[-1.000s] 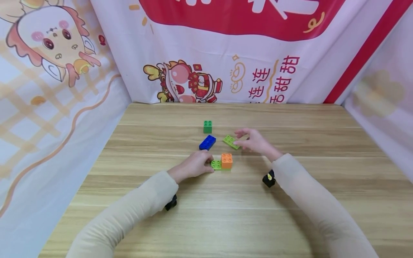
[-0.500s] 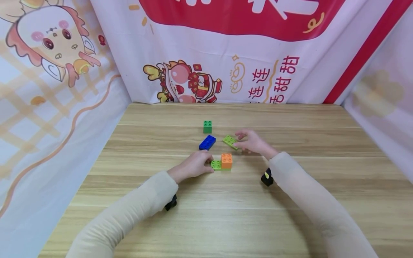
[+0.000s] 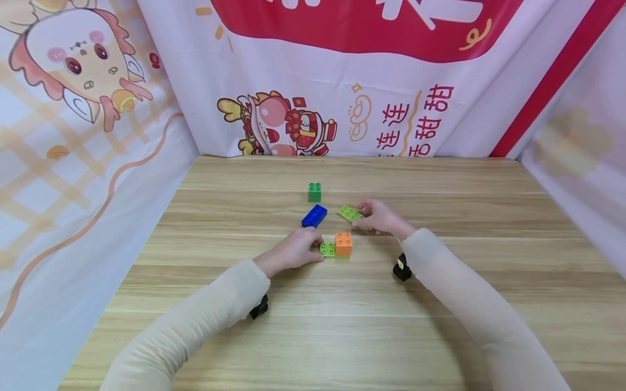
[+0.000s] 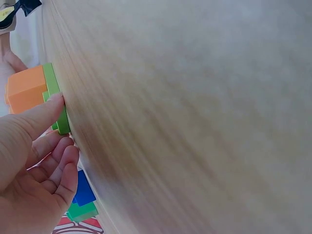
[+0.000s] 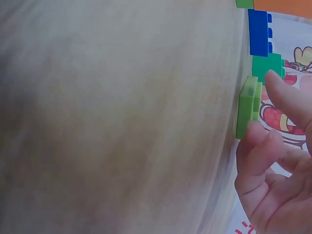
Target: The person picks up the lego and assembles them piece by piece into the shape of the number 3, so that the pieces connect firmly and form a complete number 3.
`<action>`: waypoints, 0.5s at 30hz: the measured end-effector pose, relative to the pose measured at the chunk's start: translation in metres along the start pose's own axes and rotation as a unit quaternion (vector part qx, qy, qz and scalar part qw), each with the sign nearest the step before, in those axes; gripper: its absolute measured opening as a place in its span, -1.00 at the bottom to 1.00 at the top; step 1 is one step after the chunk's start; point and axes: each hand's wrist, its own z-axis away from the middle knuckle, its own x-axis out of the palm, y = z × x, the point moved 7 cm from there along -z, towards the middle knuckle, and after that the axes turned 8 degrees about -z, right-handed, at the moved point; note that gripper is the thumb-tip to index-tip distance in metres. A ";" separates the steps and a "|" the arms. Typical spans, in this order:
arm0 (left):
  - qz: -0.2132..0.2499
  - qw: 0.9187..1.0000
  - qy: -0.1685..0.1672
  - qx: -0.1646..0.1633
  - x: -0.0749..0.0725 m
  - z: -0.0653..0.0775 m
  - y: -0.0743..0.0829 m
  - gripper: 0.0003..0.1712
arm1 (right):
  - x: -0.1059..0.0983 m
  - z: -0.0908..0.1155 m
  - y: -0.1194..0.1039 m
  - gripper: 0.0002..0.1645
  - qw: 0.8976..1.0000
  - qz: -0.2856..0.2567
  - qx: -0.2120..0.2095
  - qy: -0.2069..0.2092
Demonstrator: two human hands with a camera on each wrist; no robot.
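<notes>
My left hand [image 3: 297,248] pinches the left end of a flat light green brick [image 3: 327,249] between thumb and fingers. An orange brick [image 3: 344,244] is stacked on that brick's right half, as the left wrist view also shows. Farther back, my right hand [image 3: 383,216] has its thumb and fingers at the right end of a second flat light green brick [image 3: 349,213], pinching it in the head view. Its fingertips [image 5: 256,129] touch this brick's end in the right wrist view, where the thumb's contact is hard to make out.
A blue brick [image 3: 314,216] lies at an angle just beyond the left hand. Behind it stands a dark green brick [image 3: 314,192]. All rest on a wooden table [image 3: 323,336], with printed cloth [image 3: 186,65] hanging at the back and sides.
My right hand has moved slightly left, its fingers closing in on the second light green brick, whose right end has shifted a little. The left hand and the orange brick stay put.
</notes>
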 end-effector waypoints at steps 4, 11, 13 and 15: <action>0.002 1.000 -0.001 -0.001 0.000 0.000 0.000 -0.63 | 0.000 -0.002 0.002 -0.41 1.000 0.015 0.008 0.004; 0.000 1.000 -0.004 -0.002 -0.001 0.001 0.001 -0.63 | 0.000 -0.003 0.002 -0.49 1.000 0.029 0.010 0.001; -0.001 1.000 -0.002 0.001 -0.002 0.001 0.002 -0.64 | 0.000 -0.003 0.002 -0.51 0.999 0.030 0.011 0.000; -0.001 1.000 0.000 0.004 -0.002 0.001 0.003 -0.65 | 0.000 -0.003 0.002 -0.53 0.999 0.032 0.013 -0.001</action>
